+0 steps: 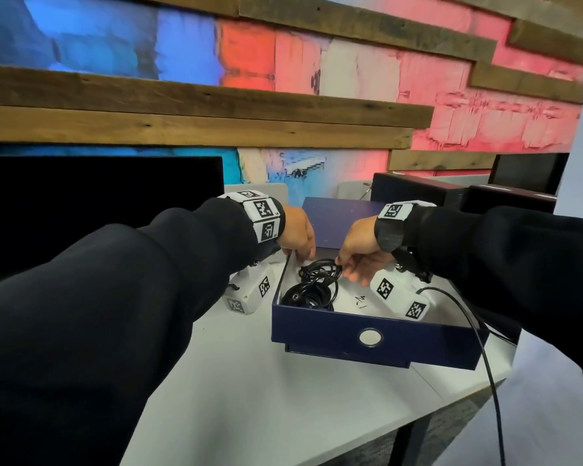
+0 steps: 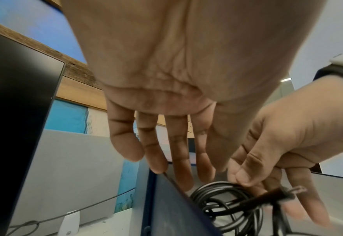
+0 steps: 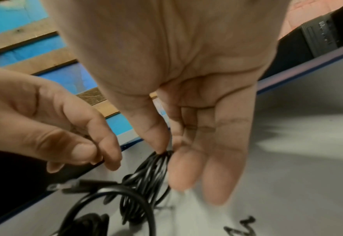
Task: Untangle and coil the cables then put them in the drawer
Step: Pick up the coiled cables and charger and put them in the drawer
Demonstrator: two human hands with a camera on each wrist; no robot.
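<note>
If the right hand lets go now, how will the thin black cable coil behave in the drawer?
The thin black cable coil has no visible tie, and only the right hand pinches its top, so its loops will probably spring apart a little. It looks light and floppy, likely to slump flat. The drawer walls should contain it.

Both arms, in dark sleeves, reach forward over the open drawer [image 1: 367, 334]. The right hand [image 1: 357, 250] pinches the top of a coiled black cable [image 1: 318, 269] between thumb and forefinger, other fingers extended. The left hand [image 1: 297, 232] hovers at the drawer's left wall, fingers straight, pointing down.
</note>
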